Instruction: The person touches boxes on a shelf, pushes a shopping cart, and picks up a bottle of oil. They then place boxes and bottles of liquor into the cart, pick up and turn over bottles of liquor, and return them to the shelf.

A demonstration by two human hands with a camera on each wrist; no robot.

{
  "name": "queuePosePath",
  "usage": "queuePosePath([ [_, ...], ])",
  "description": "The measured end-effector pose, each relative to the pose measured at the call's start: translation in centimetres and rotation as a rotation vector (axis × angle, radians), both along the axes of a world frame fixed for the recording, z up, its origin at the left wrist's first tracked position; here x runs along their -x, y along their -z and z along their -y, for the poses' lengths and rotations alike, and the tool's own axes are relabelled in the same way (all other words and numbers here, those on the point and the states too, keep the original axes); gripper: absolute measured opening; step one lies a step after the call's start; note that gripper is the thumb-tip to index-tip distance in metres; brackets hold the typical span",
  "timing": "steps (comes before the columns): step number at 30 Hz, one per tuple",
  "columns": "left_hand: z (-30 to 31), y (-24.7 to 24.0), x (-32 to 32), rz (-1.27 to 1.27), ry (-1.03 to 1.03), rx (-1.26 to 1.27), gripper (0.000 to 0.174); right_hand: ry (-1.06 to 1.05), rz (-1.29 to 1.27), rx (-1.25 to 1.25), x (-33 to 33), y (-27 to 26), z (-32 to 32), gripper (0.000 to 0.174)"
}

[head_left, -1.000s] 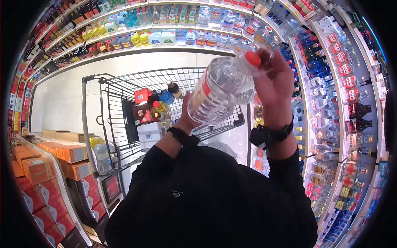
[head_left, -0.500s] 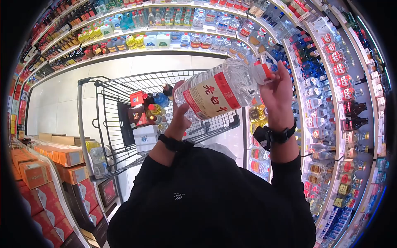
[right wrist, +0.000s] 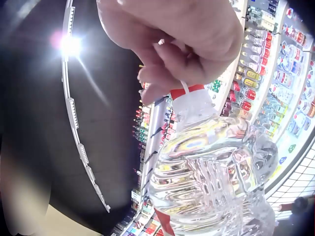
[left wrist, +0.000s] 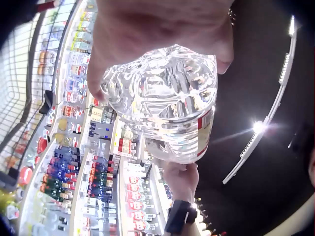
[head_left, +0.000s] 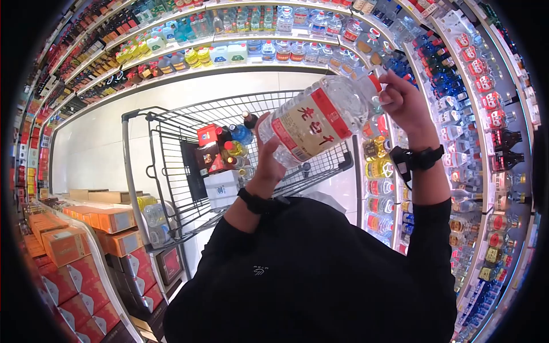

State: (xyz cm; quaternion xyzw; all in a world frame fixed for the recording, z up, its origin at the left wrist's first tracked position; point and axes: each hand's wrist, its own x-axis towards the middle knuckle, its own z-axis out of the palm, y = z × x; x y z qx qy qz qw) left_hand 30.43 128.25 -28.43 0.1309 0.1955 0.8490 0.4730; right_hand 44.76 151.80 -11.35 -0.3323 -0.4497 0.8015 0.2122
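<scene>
Nearest the camera, a black sweatshirt (head_left: 309,274) fills the lower view and both forearms rise from it, each with a dark wrist strap. The left hand (head_left: 267,157) supports the base of a large clear plastic bottle (head_left: 320,117); the left wrist view shows its thumb and fingers curled up the sides of the ribbed bottom (left wrist: 162,98). The right hand (head_left: 405,102) takes the top end, and the right wrist view shows its fingers bunched tight on the white carry loop and the neck just above the red cap (right wrist: 189,91). The bottle is carried clear of every surface, at chest height above the near edge of the shopping cart (head_left: 127,166), tilted with the cap up to the right and the base down to the left. Assessment: it is off the shelf and fully in hand, and not yet set into the basket. Condition: cap in place, contents colourless, no visible leak; the label is a cream panel with red characters between red bands, with a barcode at its lower end. The cart beyond holds a red box (head_left: 208,135), smaller bottles and a white carton (head_left: 220,186). Farther off, stocked shelves (head_left: 229,51) line the aisle.
</scene>
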Motion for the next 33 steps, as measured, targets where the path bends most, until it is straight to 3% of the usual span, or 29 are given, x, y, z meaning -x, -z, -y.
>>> queuePosePath([
  [4, 0.2, -1.0, 0.0, 0.103, 0.133, -0.036, 0.076, -0.151, 0.03, -0.014, 1.3, -2.2, -0.2, 0.03],
  [6, 0.3, -1.2, 0.0, 0.081, 0.102, 0.004, 0.076, -0.229, 0.063, -0.028, 1.7, -2.4, -0.7, 0.03],
  [8, 0.4, -1.2, 0.1, 0.106, 0.129, 0.02, 0.076, -0.401, 0.059, -0.22, 1.9, -2.1, -1.2, 0.031],
  [12, 0.2, -1.5, 0.1, 0.11, 0.124, 0.044, 0.075, -0.369, 0.075, -0.27, 2.4, -1.5, -1.2, 0.032],
  [15, 0.1, -0.3, 0.3, 0.12, 0.146, 0.024, 0.076, -0.312, 0.124, -0.161, 2.7, -1.9, -1.1, 0.032],
  [18, 0.1, 1.3, 0.4, 0.12, 0.127, 0.029, 0.079, -0.385, 0.167, -0.054, 3.0, -2.8, -1.1, 0.033],
  [20, 0.2, 2.0, 0.3, 0.161, 0.157, 0.051, 0.081, -0.399, 0.371, -0.208, 3.3, -2.9, -1.1, 0.031],
  [24, 0.1, 2.8, 0.4, 0.146, 0.11, 0.131, 0.079, -0.331, 0.481, -0.379, 3.5, -1.9, -0.7, 0.025],
  [26, 0.4, 2.2, 0.9, 0.222, 0.25, 0.091, 0.079, -0.309, 0.555, -0.422, 3.8, -1.9, -0.2, 0.02],
  [33, 0.7, 1.8, 1.2, 0.275, 0.259, 0.075, 0.079, -0.375, 0.329, -0.221, 3.3, -2.0, 0.6, 0.016],
])
